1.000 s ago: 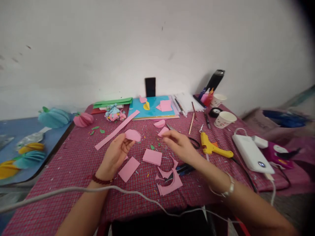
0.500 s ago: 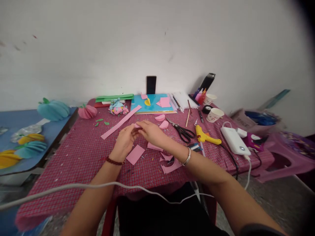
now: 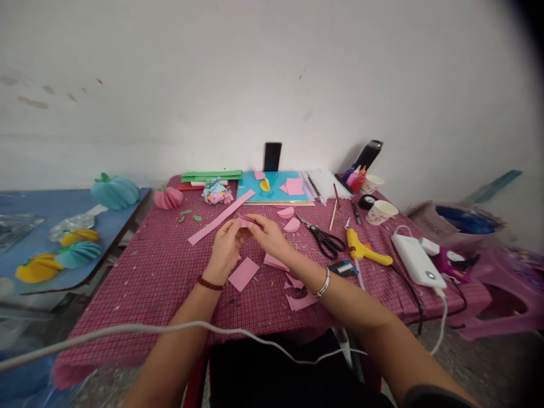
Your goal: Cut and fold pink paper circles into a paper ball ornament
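Observation:
Both hands meet above the middle of the table, fingers closed on a small piece of pink paper [image 3: 243,222]. My left hand [image 3: 227,246] grips its near left side, and my right hand [image 3: 268,235] pinches it from the right; much of the paper is hidden by the fingers. A long pink paper strip [image 3: 221,217] lies beyond my left hand. Just below the hands rests a pink paper rectangle [image 3: 243,274]. Two folded pink paper rounds [image 3: 291,225] lie past my right hand, beside black-handled scissors [image 3: 325,239]. Pink offcuts [image 3: 301,301] are partly covered by my right forearm.
A yellow glue gun [image 3: 368,254], a white power bank [image 3: 419,260] and paper cups [image 3: 381,212] stand at the right. Paper pumpkins [image 3: 114,192] sit on a blue table at the left. A white cable [image 3: 187,324] crosses in front of my forearms. A phone [image 3: 272,157] leans on the wall.
The camera view has shifted, so the table things appear farther right and lower. In my hands the pink paper has been turned and shows more above the fingers.

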`<state>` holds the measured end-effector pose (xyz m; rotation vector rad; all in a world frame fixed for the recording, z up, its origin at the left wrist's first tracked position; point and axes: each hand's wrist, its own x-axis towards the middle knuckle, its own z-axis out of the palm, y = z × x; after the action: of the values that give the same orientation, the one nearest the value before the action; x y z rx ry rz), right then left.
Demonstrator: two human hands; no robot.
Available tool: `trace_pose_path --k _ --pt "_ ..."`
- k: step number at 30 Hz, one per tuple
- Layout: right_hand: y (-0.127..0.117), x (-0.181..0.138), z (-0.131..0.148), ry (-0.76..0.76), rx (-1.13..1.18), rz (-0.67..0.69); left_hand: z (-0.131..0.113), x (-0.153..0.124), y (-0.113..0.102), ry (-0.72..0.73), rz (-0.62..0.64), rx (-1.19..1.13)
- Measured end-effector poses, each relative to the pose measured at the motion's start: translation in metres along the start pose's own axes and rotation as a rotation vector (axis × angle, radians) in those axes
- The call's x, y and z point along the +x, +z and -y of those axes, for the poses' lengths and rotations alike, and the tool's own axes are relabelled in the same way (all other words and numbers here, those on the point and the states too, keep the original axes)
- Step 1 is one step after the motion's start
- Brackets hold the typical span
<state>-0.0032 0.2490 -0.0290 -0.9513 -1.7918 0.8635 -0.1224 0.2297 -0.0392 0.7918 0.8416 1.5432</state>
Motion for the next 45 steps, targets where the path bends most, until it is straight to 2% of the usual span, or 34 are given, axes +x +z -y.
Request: trace_pose_path --k 3,5,7,9,13,16,17,19,20,21,22,23,24,25,27,31,33,34,36,38,39,42,45 --pt "0.001 0.008 -0.007 0.083 0.126 -0.042 -0.005 -0.005 0.001 0.021 0.010 0.115" --pt "-0.013 0.014 -0.011 0.143 0.205 -0.086 -0.013 -0.007 -0.001 0.014 0.009 0.198" --pt "-0.042 0.017 -0.013 0.201 0.268 -0.144 -0.025 -0.001 -0.005 -0.006 -0.012 0.273" --pt "-0.081 0.014 -0.014 0.243 0.314 -0.183 -0.037 0.015 -0.008 -0.032 -0.032 0.351" --pt "-0.149 -0.012 -0.019 0.299 0.363 -0.231 -0.042 0.061 -0.005 -0.175 0.045 0.590" --pt "-0.169 -0.035 -0.028 0.370 0.373 -0.192 -0.032 0.079 0.005 -0.240 0.080 0.788" --pt "-0.172 -0.041 -0.032 0.388 0.387 -0.181 -0.029 0.079 0.010 -0.221 0.083 0.858" --pt "-0.173 -0.049 -0.039 0.408 0.425 -0.175 -0.021 0.070 0.023 -0.088 0.130 1.077" --pt "-0.173 -0.051 -0.043 0.413 0.447 -0.172 -0.016 0.061 0.030 0.027 0.215 1.248" --pt "-0.173 -0.052 -0.047 0.416 0.468 -0.171 -0.012 0.052 0.037 0.137 0.351 1.434" --pt "-0.173 -0.052 -0.050 0.419 0.488 -0.173 -0.006 0.041 0.045 0.185 0.551 1.548" --pt "-0.173 -0.052 -0.054 0.420 0.507 -0.180 -0.001 0.032 0.051 0.184 0.774 1.615" --pt "-0.173 -0.052 -0.057 0.423 0.525 -0.189 0.005 0.023 0.056 0.182 0.945 1.662" --pt "-0.173 -0.052 -0.059 0.426 0.539 -0.200 0.011 0.015 0.059 0.177 1.055 1.709" --pt "-0.174 -0.053 -0.063 0.435 0.552 -0.215 0.021 0.006 0.061 0.195 1.135 1.804" --pt "-0.177 -0.057 -0.065 0.427 0.547 -0.238 0.027 0.005 0.058 0.267 1.142 1.874" --pt "-0.179 -0.059 -0.064 0.411 0.551 -0.266 0.020 0.008 0.056 0.299 1.151 1.820" --pt "-0.180 -0.059 -0.064 0.396 0.545 -0.273 0.015 0.008 0.056 0.330 1.116 1.760" --pt "-0.181 -0.061 -0.061 0.363 0.511 -0.259 0.002 0.004 0.056 0.421 0.942 1.574" --pt "-0.179 -0.063 -0.059 0.355 0.474 -0.215 -0.008 -0.005 0.055 0.505 0.685 1.337" --pt "-0.177 -0.064 -0.057 0.362 0.474 -0.200 -0.010 -0.011 0.053 0.519 0.595 1.207" --pt "-0.168 -0.064 -0.051 0.393 0.572 -0.217 -0.003 -0.027 0.045 0.438 0.429 0.860" --pt "-0.160 -0.060 -0.042 0.396 0.709 -0.263 0.011 -0.033 0.038 0.346 0.294 0.680"
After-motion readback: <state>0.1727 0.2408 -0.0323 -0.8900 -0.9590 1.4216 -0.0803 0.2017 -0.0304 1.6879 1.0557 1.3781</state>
